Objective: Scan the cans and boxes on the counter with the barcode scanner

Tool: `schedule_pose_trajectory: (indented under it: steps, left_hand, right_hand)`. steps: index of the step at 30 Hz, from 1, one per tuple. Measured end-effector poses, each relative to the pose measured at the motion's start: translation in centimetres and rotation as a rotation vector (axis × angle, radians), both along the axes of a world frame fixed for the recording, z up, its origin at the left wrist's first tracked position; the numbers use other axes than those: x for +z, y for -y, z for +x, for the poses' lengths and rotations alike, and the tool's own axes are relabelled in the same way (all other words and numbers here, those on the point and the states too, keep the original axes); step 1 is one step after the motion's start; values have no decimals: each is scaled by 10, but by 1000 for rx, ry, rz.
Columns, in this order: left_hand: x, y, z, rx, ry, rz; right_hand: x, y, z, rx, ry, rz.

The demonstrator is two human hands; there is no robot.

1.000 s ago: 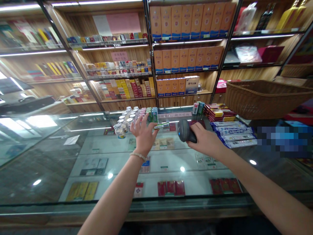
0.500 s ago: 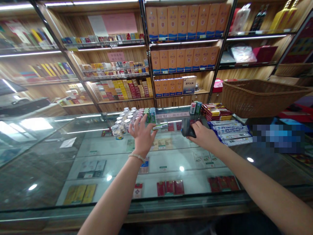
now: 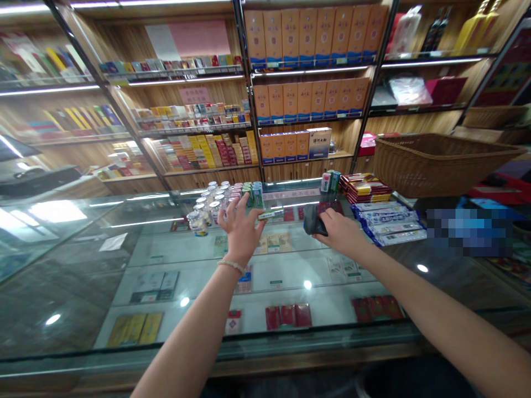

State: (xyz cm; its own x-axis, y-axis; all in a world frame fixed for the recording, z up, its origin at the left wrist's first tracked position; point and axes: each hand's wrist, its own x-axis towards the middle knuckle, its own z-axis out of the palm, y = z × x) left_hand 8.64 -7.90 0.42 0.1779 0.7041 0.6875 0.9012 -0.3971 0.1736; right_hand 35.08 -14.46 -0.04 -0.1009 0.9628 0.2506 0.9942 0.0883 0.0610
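Observation:
My left hand point(image 3: 239, 226), with a beaded bracelet at the wrist, grips a small flat green-and-white pack point(image 3: 270, 213) near the thumb while other fingers are spread. Its label is too small to read. In my right hand point(image 3: 338, 229) is a dark handheld barcode scanner point(image 3: 312, 220), its head turned toward the pack, a short gap apart. Both hands are above the glass counter point(image 3: 249, 301). Just beyond my left hand stand several clear lidded jars point(image 3: 199, 221) and small green, pink and blue cylindrical containers point(image 3: 256, 193).
Blue-and-white long packets point(image 3: 388, 221) and a stack of red-and-yellow packs point(image 3: 365, 189) lie to the right, before a wicker basket point(image 3: 440, 166). A paper slip point(image 3: 114, 241) rests at left. Shelves with orange boxes point(image 3: 307, 99) line the wall behind.
The scanner and my right hand have shifted slightly left, nearer the pack. My left hand keeps its hold, and the whole view has drifted a little.

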Motion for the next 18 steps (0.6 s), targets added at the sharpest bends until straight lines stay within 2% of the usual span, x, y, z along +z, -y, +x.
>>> schedule_pose_trajectory:
  steps: [5, 18]
  left_hand:
    - [-1, 0, -1, -6, -13, 17]
    - [-2, 0, 0, -8, -21, 4]
  right_hand:
    - [-2, -3, 3, 35, 68, 71]
    - [-8, -5, 4, -13, 104, 142]
